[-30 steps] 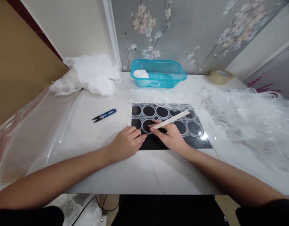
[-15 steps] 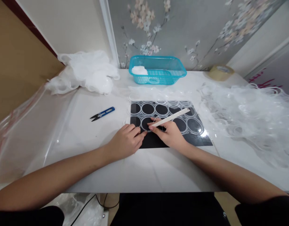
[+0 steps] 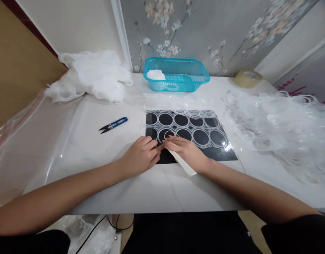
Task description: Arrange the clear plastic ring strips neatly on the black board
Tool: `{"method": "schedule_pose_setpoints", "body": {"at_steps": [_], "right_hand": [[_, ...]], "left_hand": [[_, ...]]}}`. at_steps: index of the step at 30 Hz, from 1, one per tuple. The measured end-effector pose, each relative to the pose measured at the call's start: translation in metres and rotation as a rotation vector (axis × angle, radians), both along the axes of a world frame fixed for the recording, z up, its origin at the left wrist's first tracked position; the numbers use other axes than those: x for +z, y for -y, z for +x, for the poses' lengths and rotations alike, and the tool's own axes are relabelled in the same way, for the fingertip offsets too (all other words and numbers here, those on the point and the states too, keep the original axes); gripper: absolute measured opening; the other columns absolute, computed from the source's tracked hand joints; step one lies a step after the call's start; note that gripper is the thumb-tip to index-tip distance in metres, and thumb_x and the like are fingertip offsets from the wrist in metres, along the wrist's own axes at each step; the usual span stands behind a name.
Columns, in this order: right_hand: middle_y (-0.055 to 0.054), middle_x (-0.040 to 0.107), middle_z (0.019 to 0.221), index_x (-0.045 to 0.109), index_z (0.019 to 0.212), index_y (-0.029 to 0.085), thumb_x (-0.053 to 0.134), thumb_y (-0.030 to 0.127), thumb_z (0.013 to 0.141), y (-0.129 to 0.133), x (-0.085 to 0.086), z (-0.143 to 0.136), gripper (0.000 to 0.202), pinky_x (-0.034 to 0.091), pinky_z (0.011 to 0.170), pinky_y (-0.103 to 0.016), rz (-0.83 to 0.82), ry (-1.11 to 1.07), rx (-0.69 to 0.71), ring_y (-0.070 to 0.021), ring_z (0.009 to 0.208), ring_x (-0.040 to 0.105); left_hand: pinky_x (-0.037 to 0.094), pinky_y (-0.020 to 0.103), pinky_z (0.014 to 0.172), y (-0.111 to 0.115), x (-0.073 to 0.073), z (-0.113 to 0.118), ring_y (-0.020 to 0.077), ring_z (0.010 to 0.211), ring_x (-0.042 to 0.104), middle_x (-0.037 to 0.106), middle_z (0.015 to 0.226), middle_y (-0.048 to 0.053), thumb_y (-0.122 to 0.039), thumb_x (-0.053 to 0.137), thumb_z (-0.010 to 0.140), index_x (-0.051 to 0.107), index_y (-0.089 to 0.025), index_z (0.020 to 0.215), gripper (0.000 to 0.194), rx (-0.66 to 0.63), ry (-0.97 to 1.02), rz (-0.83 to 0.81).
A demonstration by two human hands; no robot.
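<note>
A clear sheet with rows of round ring outlines lies on a black mat in the middle of the table. My left hand is closed at the sheet's near left edge, its thumb and fingertip pressed on that edge. Close beside it, my right hand grips a flat white strip that slants down toward the table's front. A thin white loop shows just beyond my right fingertips. What lies exactly between the two sets of fingertips is hidden.
Blue thread snips lie to the left. Behind stands a blue plastic basket holding something white. Clear ring scraps heap up at the right, near a tape roll. White ring-like material is piled back left.
The white strip has swung from pointing up and right to pointing down and right, toward the table's front. My right hand has turned over it. My left hand stays nearly in place.
</note>
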State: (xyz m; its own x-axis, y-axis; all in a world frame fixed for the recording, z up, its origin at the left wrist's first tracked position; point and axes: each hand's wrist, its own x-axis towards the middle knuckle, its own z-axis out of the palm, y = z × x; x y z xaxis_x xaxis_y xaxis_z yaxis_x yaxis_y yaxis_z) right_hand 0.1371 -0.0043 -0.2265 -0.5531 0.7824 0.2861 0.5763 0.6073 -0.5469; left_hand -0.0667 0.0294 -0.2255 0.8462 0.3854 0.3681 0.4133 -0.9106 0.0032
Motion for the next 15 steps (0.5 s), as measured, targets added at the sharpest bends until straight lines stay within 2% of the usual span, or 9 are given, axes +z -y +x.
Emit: {"method": "schedule_pose_setpoints", "body": {"at_steps": [2,4,6,8,10,12,15], "right_hand": [[-0.003,0.071,0.095,0.065,0.086,0.027,0.048,0.018,0.087,-0.014,0.009,0.007,0.019,0.049,0.098,-0.037,0.007,0.015,-0.102,-0.0220,0.099,0.065],[-0.006,0.071,0.090,0.065,0.081,0.023,0.051,0.016,0.084,-0.036,0.022,0.023,0.015,0.049,0.091,-0.039,0.051,-0.014,-0.322,-0.0237,0.091,0.066],[-0.014,0.069,0.093,0.065,0.088,0.016,0.036,0.018,0.092,-0.057,0.035,0.041,0.029,0.045,0.089,-0.050,0.130,-0.065,-0.561,-0.0283,0.089,0.064],[-0.014,0.068,0.094,0.065,0.090,0.015,0.040,0.023,0.093,-0.066,0.045,0.054,0.026,0.044,0.085,-0.047,0.160,-0.155,-0.750,-0.0276,0.086,0.063],[-0.010,0.069,0.092,0.067,0.086,0.016,0.048,0.028,0.091,-0.059,0.047,0.057,0.022,0.046,0.080,-0.040,0.085,-0.218,-0.738,-0.0239,0.082,0.064],[-0.007,0.070,0.087,0.067,0.081,0.018,0.052,0.033,0.090,-0.040,0.042,0.051,0.023,0.050,0.075,-0.035,-0.047,-0.307,-0.640,-0.0208,0.078,0.065],[-0.005,0.072,0.083,0.067,0.082,0.021,0.060,0.041,0.086,-0.008,0.035,0.037,0.021,0.055,0.079,-0.036,-0.426,-0.705,-0.535,-0.0214,0.084,0.069]], "left_hand": [[0.037,0.032,0.063,0.000,-0.001,0.001,0.0185,0.071,0.047,0.056,0.072,0.005,-0.017,0.047,0.093,0.068,-0.011,0.089,0.022,-0.002,0.009,-0.011],[0.037,0.031,0.063,-0.001,-0.002,0.001,0.0177,0.071,0.047,0.056,0.071,0.004,-0.015,0.046,0.094,0.068,-0.011,0.095,0.022,-0.008,0.017,-0.021],[0.038,0.030,0.063,-0.001,-0.002,0.001,0.0171,0.070,0.047,0.057,0.071,0.003,-0.014,0.046,0.094,0.067,-0.011,0.101,0.023,-0.018,0.031,-0.029],[0.039,0.029,0.063,-0.001,-0.003,0.000,0.0167,0.070,0.048,0.057,0.071,0.003,-0.014,0.046,0.094,0.067,-0.010,0.104,0.023,-0.030,0.053,-0.034],[0.042,0.030,0.063,0.000,-0.003,-0.002,0.0166,0.071,0.049,0.057,0.072,0.004,-0.014,0.047,0.094,0.066,-0.010,0.106,0.023,-0.026,0.062,-0.039],[0.045,0.031,0.066,0.001,-0.001,-0.003,0.0175,0.075,0.052,0.059,0.078,0.006,-0.015,0.048,0.094,0.065,-0.010,0.108,0.023,-0.021,0.085,-0.040],[0.050,0.036,0.076,0.004,0.007,-0.003,0.0196,0.088,0.056,0.061,0.095,0.009,-0.019,0.053,0.093,0.061,-0.012,0.113,0.023,-0.015,0.216,-0.101]]}}
